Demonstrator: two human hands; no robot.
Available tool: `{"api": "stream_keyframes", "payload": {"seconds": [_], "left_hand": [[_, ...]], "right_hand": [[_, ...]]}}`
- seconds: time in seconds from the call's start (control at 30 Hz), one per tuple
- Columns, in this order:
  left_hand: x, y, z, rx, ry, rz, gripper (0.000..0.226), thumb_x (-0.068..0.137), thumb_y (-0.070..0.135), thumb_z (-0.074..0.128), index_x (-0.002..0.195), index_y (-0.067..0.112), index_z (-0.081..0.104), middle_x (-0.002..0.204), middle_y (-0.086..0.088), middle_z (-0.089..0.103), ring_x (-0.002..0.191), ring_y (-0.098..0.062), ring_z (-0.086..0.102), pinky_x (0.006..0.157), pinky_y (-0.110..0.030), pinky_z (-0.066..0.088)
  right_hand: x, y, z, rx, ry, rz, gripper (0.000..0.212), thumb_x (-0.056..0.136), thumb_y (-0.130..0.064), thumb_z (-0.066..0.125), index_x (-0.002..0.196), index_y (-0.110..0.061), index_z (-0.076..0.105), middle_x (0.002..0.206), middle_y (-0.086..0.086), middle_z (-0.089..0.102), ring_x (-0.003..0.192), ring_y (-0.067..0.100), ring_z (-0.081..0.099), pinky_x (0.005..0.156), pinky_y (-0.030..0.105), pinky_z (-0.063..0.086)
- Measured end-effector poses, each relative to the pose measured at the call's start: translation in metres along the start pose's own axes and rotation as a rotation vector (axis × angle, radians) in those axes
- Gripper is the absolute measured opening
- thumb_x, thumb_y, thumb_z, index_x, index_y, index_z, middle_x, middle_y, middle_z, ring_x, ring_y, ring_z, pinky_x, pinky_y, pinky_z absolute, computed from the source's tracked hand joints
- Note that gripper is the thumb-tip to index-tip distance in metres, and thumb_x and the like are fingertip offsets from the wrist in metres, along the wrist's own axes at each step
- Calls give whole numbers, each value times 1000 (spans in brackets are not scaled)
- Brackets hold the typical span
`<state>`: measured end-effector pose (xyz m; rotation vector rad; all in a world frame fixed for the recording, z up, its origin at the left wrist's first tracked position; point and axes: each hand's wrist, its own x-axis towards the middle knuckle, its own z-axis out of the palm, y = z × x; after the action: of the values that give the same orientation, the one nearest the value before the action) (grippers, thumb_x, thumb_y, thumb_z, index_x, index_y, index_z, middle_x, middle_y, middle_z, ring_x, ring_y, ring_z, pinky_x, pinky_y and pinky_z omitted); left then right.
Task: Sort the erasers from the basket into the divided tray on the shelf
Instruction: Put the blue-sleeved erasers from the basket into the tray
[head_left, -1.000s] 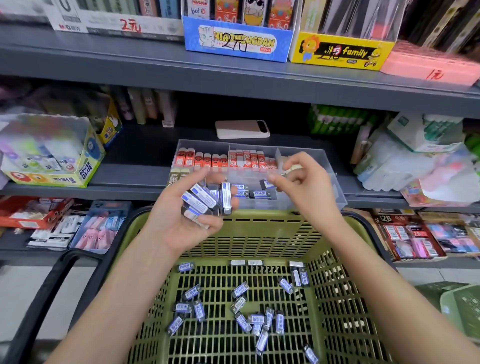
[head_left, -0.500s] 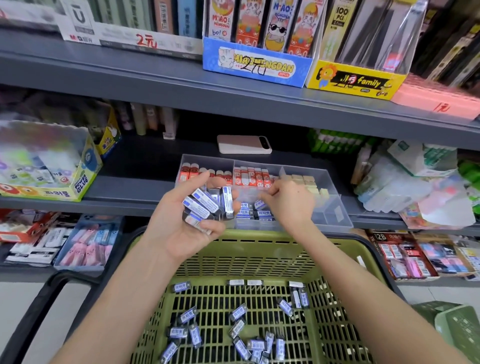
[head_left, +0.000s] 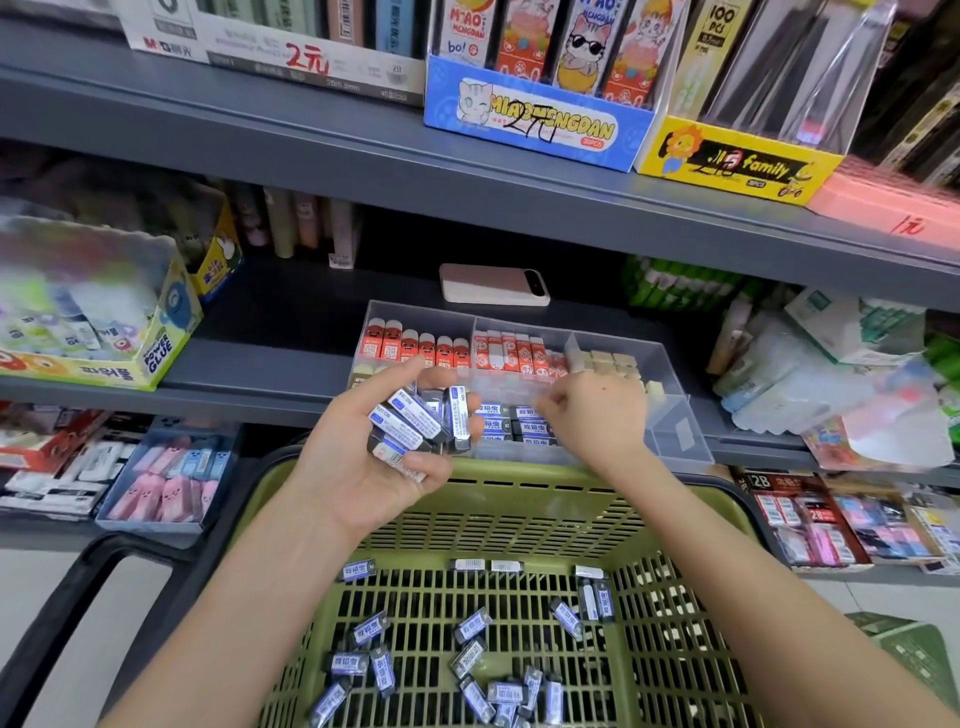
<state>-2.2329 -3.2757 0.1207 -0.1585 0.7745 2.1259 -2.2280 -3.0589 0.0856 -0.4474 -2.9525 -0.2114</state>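
While the left hand (head_left: 363, 467) is cupping a handful of erasers (head_left: 415, 421) just in front of the divided tray (head_left: 680, 436), near its left-front corner, the right hand (head_left: 597, 415) is reaching down over the tray's front-middle compartment. Its fingers (head_left: 553, 405) are curling towards the filed erasers (head_left: 498, 426) lying there, but they are blurring, so I cannot tell whether they are pinching one or holding nothing. The left fingers and thumb are closing round their bundle, palm up.

The coming move is turning, I judge, on one relation: the handful is sitting just to the left of the right hand and nearly level with it, so the right hand is the nearer one for picking and placing. The held erasers are pointing mixed ways, mostly slantwise to the tray's front wall, whereas those in the compartment are lying with their long axes along that wall, so each is likely needing a turn.

The erasers are small dark blocks in glossy blue-and-white sleeves. The tray is clear hard plastic with thin walls. More loose erasers (head_left: 467, 629) are lying below the tray's front, on the slotted floor of the green plastic basket (head_left: 519, 478).
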Motion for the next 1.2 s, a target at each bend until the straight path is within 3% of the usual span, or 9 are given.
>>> {"api": "stream_keyframes", "payload": {"seconds": [0.17,0.27,0.37,0.47,0.67,0.83,0.97,1.03,1.2], "left_hand": [[0,-3,2,10,34,0,26,77,32,61,70,9,71,87,-15,66,68,-27,66,30,-16,35],[0,-5,4,3,43,-11,26,75,33,63,73,9,72,83,-14,66,69,-27,66,29,-17,35],[0,-8,7,5,53,-33,29,75,35,63,80,8,74,80,-14,64,67,-26,66,30,-16,35],[1,-11,10,-3,49,-69,35,75,36,63,91,6,71,81,-15,64,62,-24,65,29,-16,35],[5,-18,18,-54,66,-98,33,67,33,71,86,6,65,71,-5,61,46,-11,54,29,-17,36],[5,-21,19,-20,112,-95,32,72,33,66,84,4,75,78,-8,67,52,-14,60,34,-19,44],[6,-21,20,-27,67,-125,36,73,32,63,87,1,73,96,-20,71,82,-36,71,36,-21,48],[7,-20,20,-13,64,-127,35,72,32,63,83,1,74,101,-24,70,82,-38,71,35,-20,48],[11,-21,21,12,28,-138,29,71,27,62,80,3,75,95,-23,71,71,-32,71,33,-18,43]], "right_hand": [[3,10,-13,-117,-254,-173,46,98,-46,28,87,-26,68,127,6,58,108,27,55,97,38,30],[0,13,-27,-43,-221,-189,45,98,-44,31,82,-21,65,105,7,65,103,28,58,90,36,34],[-8,14,-48,295,-32,-170,44,97,-42,39,72,-15,63,74,6,65,84,29,60,74,31,36],[-29,-3,-75,914,-97,-273,18,91,-41,54,82,-36,69,79,-16,69,84,15,61,73,20,41],[-39,-19,-82,614,-143,-426,36,86,-46,59,119,-33,63,100,-13,61,101,12,49,92,32,39],[-36,-11,-83,928,-313,-373,10,75,-24,76,79,-16,71,65,-36,59,65,-13,56,63,5,39],[-29,2,-85,1153,-305,-224,22,63,-29,81,75,-13,69,63,-10,64,54,1,53,53,15,43],[-22,14,-88,1269,-299,-125,27,59,-33,76,77,-14,71,62,-2,64,50,4,49,50,18,41],[-17,27,-87,1511,-459,-108,22,65,-4,72,86,-7,69,63,1,68,47,7,54,51,17,48]]}}
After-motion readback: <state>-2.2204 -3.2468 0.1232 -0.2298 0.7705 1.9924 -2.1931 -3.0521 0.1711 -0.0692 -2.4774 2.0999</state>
